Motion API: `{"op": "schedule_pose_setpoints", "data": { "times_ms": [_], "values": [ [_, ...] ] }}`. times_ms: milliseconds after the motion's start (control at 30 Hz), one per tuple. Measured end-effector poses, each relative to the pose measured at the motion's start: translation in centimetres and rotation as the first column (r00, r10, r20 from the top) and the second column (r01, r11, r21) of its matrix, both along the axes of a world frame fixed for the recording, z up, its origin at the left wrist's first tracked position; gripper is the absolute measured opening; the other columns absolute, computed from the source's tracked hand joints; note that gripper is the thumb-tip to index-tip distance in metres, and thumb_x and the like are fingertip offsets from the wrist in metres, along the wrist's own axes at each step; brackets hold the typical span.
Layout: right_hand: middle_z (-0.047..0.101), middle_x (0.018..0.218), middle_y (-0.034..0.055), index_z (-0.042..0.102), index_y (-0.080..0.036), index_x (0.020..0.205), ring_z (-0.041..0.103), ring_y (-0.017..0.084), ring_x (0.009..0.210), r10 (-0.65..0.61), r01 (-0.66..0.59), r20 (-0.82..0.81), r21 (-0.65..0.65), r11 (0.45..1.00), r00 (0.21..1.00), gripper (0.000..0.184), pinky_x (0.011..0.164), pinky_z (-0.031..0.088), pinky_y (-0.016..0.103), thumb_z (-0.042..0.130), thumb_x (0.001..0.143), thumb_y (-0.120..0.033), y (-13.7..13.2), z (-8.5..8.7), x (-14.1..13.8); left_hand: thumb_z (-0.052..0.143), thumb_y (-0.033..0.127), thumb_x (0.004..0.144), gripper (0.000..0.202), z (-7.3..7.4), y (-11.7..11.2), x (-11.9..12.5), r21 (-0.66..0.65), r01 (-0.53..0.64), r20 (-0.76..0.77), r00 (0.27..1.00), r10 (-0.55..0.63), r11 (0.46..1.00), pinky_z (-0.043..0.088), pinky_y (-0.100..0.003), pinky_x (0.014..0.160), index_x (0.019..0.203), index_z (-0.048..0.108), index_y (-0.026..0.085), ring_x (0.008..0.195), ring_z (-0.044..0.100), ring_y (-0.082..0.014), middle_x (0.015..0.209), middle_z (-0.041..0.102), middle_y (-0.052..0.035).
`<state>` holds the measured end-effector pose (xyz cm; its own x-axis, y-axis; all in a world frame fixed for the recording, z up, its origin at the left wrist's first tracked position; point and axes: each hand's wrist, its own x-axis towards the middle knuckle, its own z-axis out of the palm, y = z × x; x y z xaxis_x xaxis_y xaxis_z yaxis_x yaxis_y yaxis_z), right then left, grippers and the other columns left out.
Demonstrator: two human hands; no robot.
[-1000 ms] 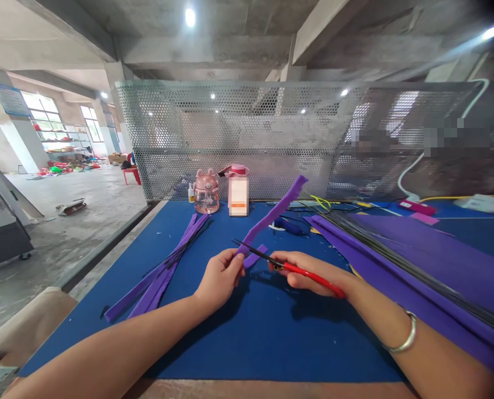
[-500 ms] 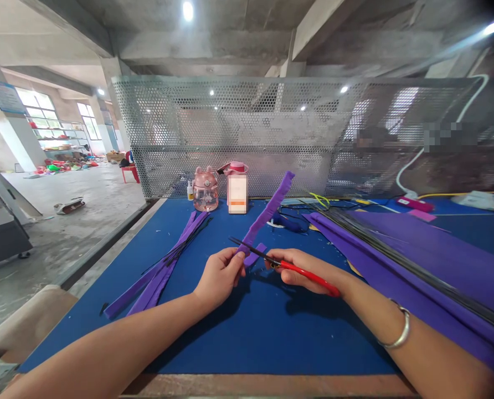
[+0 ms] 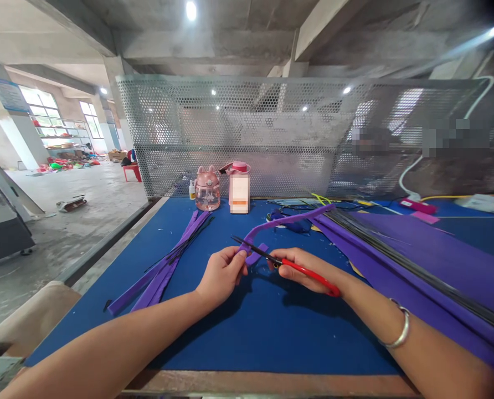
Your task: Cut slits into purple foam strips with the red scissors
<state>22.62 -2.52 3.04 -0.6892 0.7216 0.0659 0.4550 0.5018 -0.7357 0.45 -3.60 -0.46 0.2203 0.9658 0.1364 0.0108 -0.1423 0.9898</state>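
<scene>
Pinched in my left hand (image 3: 224, 271) is a long purple strip (image 3: 278, 220), apparently fabric or felt. Its far end bends over to the right, above the table. My right hand (image 3: 299, 270) is closed around red-handled scissors (image 3: 309, 271). Their dark blades cross the strip just above my left fingertips; whether they touch it I cannot tell. A short purple piece (image 3: 256, 254) shows just behind the blades. Left of my hands, more purple strips (image 3: 147, 284) lie crossed, with thin black stems (image 3: 184, 247) on top.
Purple sheets (image 3: 380, 260) and a bundle of black rods (image 3: 417, 269) cover the table's right side. A pink bottle (image 3: 207, 191), a blurred-front box (image 3: 240, 193) and a blue tool (image 3: 291, 221) stand or lie toward the back. A perforated metal screen (image 3: 251, 133) rises behind.
The strip's free end has dropped from pointing up to lying over toward the right. Both hands stay almost in place, still holding the strip and scissors.
</scene>
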Motion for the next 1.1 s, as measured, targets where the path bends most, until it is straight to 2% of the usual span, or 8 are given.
{"op": "schedule_pose_setpoints", "data": {
  "times_ms": [133,267,367,500,667,867,1000,1100],
  "values": [
    [0.039,0.069,-0.0029,0.053,-0.016,0.088,0.029,0.011,0.059,-0.003,0.002,-0.015,-0.067,0.998,1.000,0.072,0.053,0.030,0.024,0.042,0.079,-0.086,0.1,-0.1,0.1,0.057,0.052,0.083,0.038,-0.1,0.2,0.0,-0.002,0.011,0.001,1.000,-0.011,1.000,0.030,-0.021,0.043,0.073,0.058,0.016,0.042,0.041,-0.0060,0.057,0.055,0.0034],
    [0.040,0.076,-0.0016,0.052,-0.016,0.102,0.030,0.012,0.062,0.021,-0.025,-0.040,-0.111,0.993,0.999,0.080,0.053,0.030,0.024,0.043,0.074,-0.090,0.2,-0.4,0.6,0.057,0.053,0.083,0.039,-0.2,0.4,0.1,-0.024,-0.014,0.039,0.999,0.015,1.000,0.029,-0.021,0.042,0.080,0.062,0.015,0.041,0.041,-0.0060,0.058,0.056,0.0033],
    [0.042,0.082,0.0002,0.051,-0.017,0.112,0.033,0.014,0.066,0.046,-0.055,-0.081,-0.108,0.993,0.996,0.085,0.055,0.034,0.024,0.043,0.071,-0.092,0.2,-0.7,0.9,0.057,0.055,0.082,0.041,-0.2,0.4,0.2,-0.028,-0.032,0.083,0.996,0.034,0.999,0.029,-0.021,0.042,0.081,0.062,0.015,0.041,0.041,-0.0058,0.059,0.057,0.0028],
    [0.044,0.082,0.0009,0.052,-0.017,0.114,0.035,0.014,0.066,0.079,-0.086,-0.068,-0.100,0.991,0.995,0.085,0.052,0.035,0.023,0.044,0.073,-0.090,0.3,-0.8,0.9,0.057,0.054,0.082,0.040,-0.1,0.2,0.3,-0.002,-0.038,0.087,0.995,0.038,0.999,0.029,-0.021,0.041,0.080,0.061,0.015,0.041,0.041,-0.0056,0.059,0.057,0.0027],
    [0.050,0.086,0.0035,0.057,-0.016,0.109,0.041,0.014,0.068,0.100,-0.099,-0.078,0.015,0.995,0.992,0.079,0.057,0.040,0.025,0.044,0.077,-0.088,0.3,-0.9,0.4,0.056,0.052,0.083,0.038,0.1,-0.1,0.3,0.033,-0.016,0.037,0.999,0.015,0.999,0.031,-0.021,0.042,0.079,0.062,0.015,0.041,0.042,-0.0060,0.058,0.057,0.0027],
    [0.050,0.077,0.0011,0.058,-0.018,0.098,0.040,0.013,0.061,-0.037,0.011,-0.158,-0.159,0.987,0.987,0.060,0.050,0.035,0.023,0.057,0.081,-0.075,0.6,-2.2,-0.1,0.057,0.052,0.083,0.037,0.2,-0.1,0.3,0.025,-0.018,0.032,0.999,0.017,1.000,0.032,-0.021,0.042,0.079,0.062,0.015,0.041,0.041,-0.0063,0.057,0.056,0.0030],
    [0.044,0.072,-0.0016,0.057,-0.016,0.093,0.035,0.012,0.060,-0.015,0.006,-0.127,-0.071,0.997,0.992,0.068,0.051,0.031,0.024,0.054,0.077,-0.082,0.5,-1.7,-0.1,0.057,0.052,0.083,0.038,0.3,-0.2,0.3,0.024,-0.023,0.035,0.999,0.022,0.999,0.032,-0.021,0.042,0.074,0.060,0.016,0.041,0.041,-0.0064,0.057,0.056,0.0026],
    [0.039,0.069,-0.0036,0.054,-0.016,0.087,0.029,0.010,0.058,-0.014,0.009,-0.092,-0.057,0.998,0.996,0.070,0.050,0.028,0.023,0.049,0.076,-0.085,0.2,-0.8,-0.2,0.057,0.053,0.082,0.039,0.6,-0.3,0.2,0.023,-0.029,0.035,0.999,0.028,0.999,0.032,-0.021,0.042,0.069,0.057,0.017,0.041,0.041,-0.0062,0.056,0.056,0.0027]
  ]
}}
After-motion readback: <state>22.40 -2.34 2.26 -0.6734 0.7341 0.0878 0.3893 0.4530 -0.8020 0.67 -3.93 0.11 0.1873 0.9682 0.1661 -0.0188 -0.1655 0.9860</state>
